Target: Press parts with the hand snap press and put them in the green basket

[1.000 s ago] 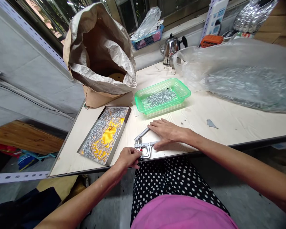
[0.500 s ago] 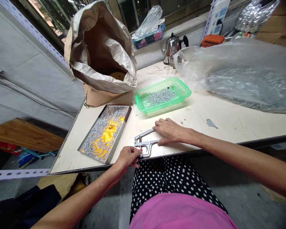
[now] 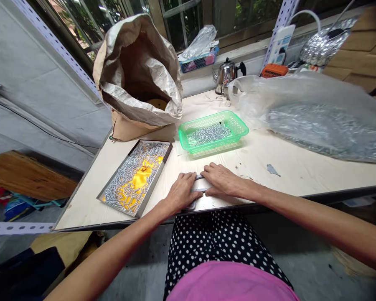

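Snap fastener pliers [image 3: 200, 190] of grey metal lie flat at the table's front edge, their handles pointing right. My right hand [image 3: 222, 179] is closed round the handle ends, fingers on the far handle and thumb on the near one. Over the head of the pliers lies my left hand [image 3: 182, 191], its fingers wrapped across the tool and its thumb against the near handle. The jaws and whatever is in them are hidden beneath it. Left of my hands is a shallow tray [image 3: 156, 180] of small silvery metal pieces on a yellow bottom. Beyond them, a green basket [image 3: 213, 147] holds similar pieces.
A big open paper sack [image 3: 113, 90] stands at the back left. On the right lies a clear plastic bag [image 3: 313, 94] of silvery contents. A metal kettle [image 3: 227, 76] and an orange object [image 3: 274, 70] are at the back. A grey scrap [image 3: 272, 170] lies right of the basket.
My left hand has moved from the jaw end up onto the pliers, covering their head and gripping them. My right hand stays on the handles. The view has tilted slightly upward.
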`<state>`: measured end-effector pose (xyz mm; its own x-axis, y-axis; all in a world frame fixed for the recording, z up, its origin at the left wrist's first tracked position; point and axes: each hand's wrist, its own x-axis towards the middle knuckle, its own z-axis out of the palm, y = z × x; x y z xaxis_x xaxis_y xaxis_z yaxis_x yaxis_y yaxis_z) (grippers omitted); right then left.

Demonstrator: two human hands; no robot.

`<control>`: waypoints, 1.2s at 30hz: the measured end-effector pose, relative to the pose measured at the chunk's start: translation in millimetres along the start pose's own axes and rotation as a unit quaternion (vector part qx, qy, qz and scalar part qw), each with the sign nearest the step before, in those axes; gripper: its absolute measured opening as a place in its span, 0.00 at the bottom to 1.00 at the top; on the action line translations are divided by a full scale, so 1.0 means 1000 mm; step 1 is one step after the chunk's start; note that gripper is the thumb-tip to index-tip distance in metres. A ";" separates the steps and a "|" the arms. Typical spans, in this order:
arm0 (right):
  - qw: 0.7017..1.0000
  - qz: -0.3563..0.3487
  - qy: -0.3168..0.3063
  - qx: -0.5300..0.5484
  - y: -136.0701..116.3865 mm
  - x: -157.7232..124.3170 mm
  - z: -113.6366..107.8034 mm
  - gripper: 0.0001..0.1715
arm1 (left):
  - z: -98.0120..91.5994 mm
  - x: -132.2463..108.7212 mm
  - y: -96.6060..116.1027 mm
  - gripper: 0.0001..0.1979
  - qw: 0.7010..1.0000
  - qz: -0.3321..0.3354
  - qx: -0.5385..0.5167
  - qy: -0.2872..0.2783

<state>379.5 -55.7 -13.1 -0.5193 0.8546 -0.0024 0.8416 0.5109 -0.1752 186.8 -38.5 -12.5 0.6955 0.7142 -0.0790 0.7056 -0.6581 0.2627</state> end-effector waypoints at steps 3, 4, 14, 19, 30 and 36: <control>1.000 -0.002 0.016 0.007 -0.002 -0.003 0.001 0.22 | -0.003 0.008 0.003 0.22 0.999 0.022 0.000 -0.031; 1.000 0.000 0.019 0.008 -0.003 -0.005 0.002 0.20 | -0.004 0.009 0.004 0.18 0.999 0.027 0.001 -0.038; 0.998 0.031 -0.017 0.042 -0.013 -0.010 0.014 0.15 | -0.003 0.007 0.011 0.09 0.998 0.042 -0.010 -0.050; 1.000 0.006 0.015 0.022 0.002 -0.009 0.009 0.27 | 0.002 0.000 0.007 0.16 0.999 0.023 0.022 0.000; 0.990 -0.127 0.036 0.041 -0.032 0.016 -0.008 0.14 | 0.049 -0.104 0.063 0.27 0.980 0.121 0.043 0.151; 0.974 -0.209 -0.084 -0.009 -0.081 0.041 -0.003 0.11 | 0.037 -0.119 0.040 0.11 0.961 0.094 0.009 0.261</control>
<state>290.3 -61.6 3.8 -0.8328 0.5454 -0.0953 0.5533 0.8137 -0.1785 137.4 -158.9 -28.4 0.6511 0.6012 0.4633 0.5793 -0.7880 0.2085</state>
